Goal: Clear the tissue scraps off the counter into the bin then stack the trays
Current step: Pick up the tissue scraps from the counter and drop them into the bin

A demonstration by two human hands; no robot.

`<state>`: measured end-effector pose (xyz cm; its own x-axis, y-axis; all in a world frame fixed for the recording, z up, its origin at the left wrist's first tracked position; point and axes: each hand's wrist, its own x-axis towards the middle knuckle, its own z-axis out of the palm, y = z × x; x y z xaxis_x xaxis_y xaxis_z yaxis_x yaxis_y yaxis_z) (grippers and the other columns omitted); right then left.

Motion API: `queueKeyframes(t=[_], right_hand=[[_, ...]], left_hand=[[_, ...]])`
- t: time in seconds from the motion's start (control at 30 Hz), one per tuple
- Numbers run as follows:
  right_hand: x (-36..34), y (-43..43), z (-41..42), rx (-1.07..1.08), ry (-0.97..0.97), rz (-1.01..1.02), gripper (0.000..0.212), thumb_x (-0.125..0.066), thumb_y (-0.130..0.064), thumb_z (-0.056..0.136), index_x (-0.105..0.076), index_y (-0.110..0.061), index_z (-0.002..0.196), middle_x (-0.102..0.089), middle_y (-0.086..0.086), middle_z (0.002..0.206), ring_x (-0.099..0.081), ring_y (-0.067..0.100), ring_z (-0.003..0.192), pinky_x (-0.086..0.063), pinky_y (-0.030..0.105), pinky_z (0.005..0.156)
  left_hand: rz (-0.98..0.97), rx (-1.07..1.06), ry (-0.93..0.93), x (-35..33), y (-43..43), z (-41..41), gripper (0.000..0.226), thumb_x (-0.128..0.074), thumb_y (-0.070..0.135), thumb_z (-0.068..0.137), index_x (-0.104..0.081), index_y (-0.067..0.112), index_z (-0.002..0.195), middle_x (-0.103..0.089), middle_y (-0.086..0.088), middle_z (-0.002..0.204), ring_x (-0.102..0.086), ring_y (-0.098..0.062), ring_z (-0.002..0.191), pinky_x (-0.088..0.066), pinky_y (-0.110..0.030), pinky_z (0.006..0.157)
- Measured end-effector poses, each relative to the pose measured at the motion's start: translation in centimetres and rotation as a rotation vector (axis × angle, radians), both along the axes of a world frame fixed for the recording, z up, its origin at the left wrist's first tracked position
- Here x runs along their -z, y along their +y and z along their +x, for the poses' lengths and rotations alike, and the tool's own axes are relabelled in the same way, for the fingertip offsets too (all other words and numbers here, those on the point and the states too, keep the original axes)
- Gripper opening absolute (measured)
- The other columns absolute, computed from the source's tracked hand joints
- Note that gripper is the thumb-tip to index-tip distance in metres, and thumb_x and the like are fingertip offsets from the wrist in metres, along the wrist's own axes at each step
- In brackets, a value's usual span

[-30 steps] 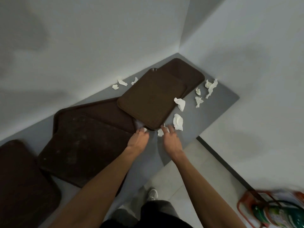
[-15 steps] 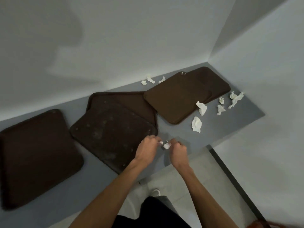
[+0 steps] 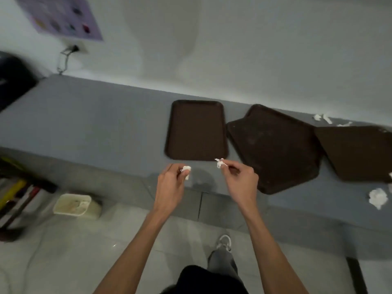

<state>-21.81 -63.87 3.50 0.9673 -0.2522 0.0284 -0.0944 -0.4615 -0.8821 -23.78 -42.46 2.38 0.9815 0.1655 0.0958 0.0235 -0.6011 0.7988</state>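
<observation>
Tissue scraps [image 3: 186,170], crumpled white, pinched by left hand [image 3: 169,184], right hand [image 3: 241,181].

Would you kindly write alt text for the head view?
A person's left hand and right hand each pinch a white tissue scrap at a grey counter. Brown trays and loose scraps lie on it; a cream bin stands on the floor, left.

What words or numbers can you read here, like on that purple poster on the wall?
None can be read.
Purple poster: only blurred dark spots; any writing is too blurred to read.
Brown trays and the bin on the floor: no lettering visible.
</observation>
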Motion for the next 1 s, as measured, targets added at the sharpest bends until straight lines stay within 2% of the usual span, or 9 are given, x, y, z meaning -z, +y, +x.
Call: queueKeyframes(t=[0.07, 0.17, 0.23, 0.33, 0.47, 0.57, 0.63, 0.73, 1.0], right_hand=[[-0.2, 5.6, -0.3, -0.106, -0.015, 0.064, 0.01, -0.08, -0.036, 0.09, -0.084, -0.034, 0.099, -0.079, -0.017, 0.083, -0.074, 0.0, 0.08, -0.061, 0.035, 0.082], [-0.5, 13.6, -0.7, -0.286, -0.022, 0.146, 0.006, -0.081, -0.028, 0.092, -0.083, -0.029, 0.097, -0.079, -0.02, 0.09, -0.075, -0.001, 0.085, -0.062, 0.036, 0.087], [-0.2, 18.8, -0.9, -0.396, 0.006, 0.159, 0.006, -0.079, -0.022, 0.093, -0.08, -0.028, 0.095, -0.08, -0.018, 0.091, -0.076, 0.001, 0.086, -0.062, 0.036, 0.089], [1.1, 26.3, -1.0, -0.525, 0.039, 0.191, 0.01, -0.075, -0.015, 0.095, -0.076, -0.025, 0.097, -0.08, -0.013, 0.093, -0.076, 0.005, 0.087, -0.062, 0.037, 0.089], [3.4, 36.0, -1.0, -0.661, 0.074, 0.186, 0.016, -0.072, -0.014, 0.098, -0.075, -0.024, 0.11, -0.079, -0.016, 0.101, -0.073, -0.002, 0.092, -0.059, 0.024, 0.089], [5.2, 42.7, -0.2, -0.75, 0.104, 0.165, 0.019, -0.07, -0.013, 0.099, -0.079, -0.025, 0.111, -0.078, -0.019, 0.101, -0.073, -0.003, 0.093, -0.056, 0.016, 0.084], [6.7, 47.2, 0.5, -0.797, 0.115, 0.167, 0.019, -0.07, -0.012, 0.099, -0.08, -0.025, 0.107, -0.079, -0.018, 0.098, -0.074, 0.002, 0.092, -0.055, 0.015, 0.081], [9.0, 53.5, 1.5, -0.825, 0.15, 0.15, 0.015, -0.071, -0.015, 0.098, -0.08, -0.026, 0.104, -0.078, -0.015, 0.095, -0.074, 0.006, 0.089, -0.059, 0.022, 0.077], [13.9, 67.2, 3.6, -0.878, 0.269, 0.067, 0.013, -0.079, -0.019, 0.093, -0.079, -0.03, 0.1, -0.076, -0.016, 0.1, -0.071, -0.001, 0.093, -0.052, 0.01, 0.076]], left_hand=[[0.008, -0.119, -0.014, -0.3, 5.7, -2.4, 0.015, -0.064, 0.03, 0.102, -0.072, 0.017, 0.103, -0.071, 0.001, 0.093, -0.067, -0.019, 0.088, -0.048, -0.033, 0.081], [0.01, -0.279, -0.037, -0.8, 13.0, -5.9, 0.011, -0.064, 0.025, 0.102, -0.072, 0.017, 0.099, -0.064, 0.003, 0.096, -0.062, -0.012, 0.086, -0.041, -0.021, 0.08], [-0.027, -0.384, -0.031, -0.6, 17.6, -8.0, 0.011, -0.064, 0.026, 0.102, -0.072, 0.018, 0.1, -0.068, 0.005, 0.096, -0.064, -0.009, 0.086, -0.047, -0.025, 0.081], [-0.083, -0.549, -0.01, 0.4, 24.1, -10.5, 0.013, -0.062, 0.031, 0.103, -0.071, 0.022, 0.105, -0.073, 0.008, 0.093, -0.07, -0.012, 0.086, -0.056, -0.035, 0.078], [-0.094, -0.722, 0.047, 2.2, 32.2, -12.4, 0.015, -0.06, 0.031, 0.104, -0.07, 0.021, 0.111, -0.075, 0.003, 0.096, -0.072, -0.01, 0.083, -0.059, -0.034, 0.075], [-0.086, -0.789, 0.092, 3.7, 38.2, -12.6, 0.016, -0.059, 0.031, 0.105, -0.07, 0.021, 0.112, -0.075, 0.006, 0.088, -0.07, -0.002, 0.077, -0.053, -0.025, 0.069], [-0.106, -0.816, 0.116, 4.6, 42.2, -12.3, 0.012, -0.061, 0.029, 0.104, -0.07, 0.022, 0.108, -0.073, 0.008, 0.082, -0.068, 0.001, 0.075, -0.051, -0.021, 0.066], [-0.155, -0.853, 0.171, 5.5, 47.7, -11.7, 0.006, -0.066, 0.028, 0.101, -0.069, 0.024, 0.103, -0.072, 0.007, 0.078, -0.069, -0.004, 0.074, -0.052, -0.016, 0.062], [-0.23, -0.93, 0.247, 8.8, 60.7, -8.8, 0.008, -0.074, 0.03, 0.096, -0.07, 0.023, 0.093, -0.074, 0.002, 0.074, -0.071, -0.008, 0.07, -0.053, -0.014, 0.065]])
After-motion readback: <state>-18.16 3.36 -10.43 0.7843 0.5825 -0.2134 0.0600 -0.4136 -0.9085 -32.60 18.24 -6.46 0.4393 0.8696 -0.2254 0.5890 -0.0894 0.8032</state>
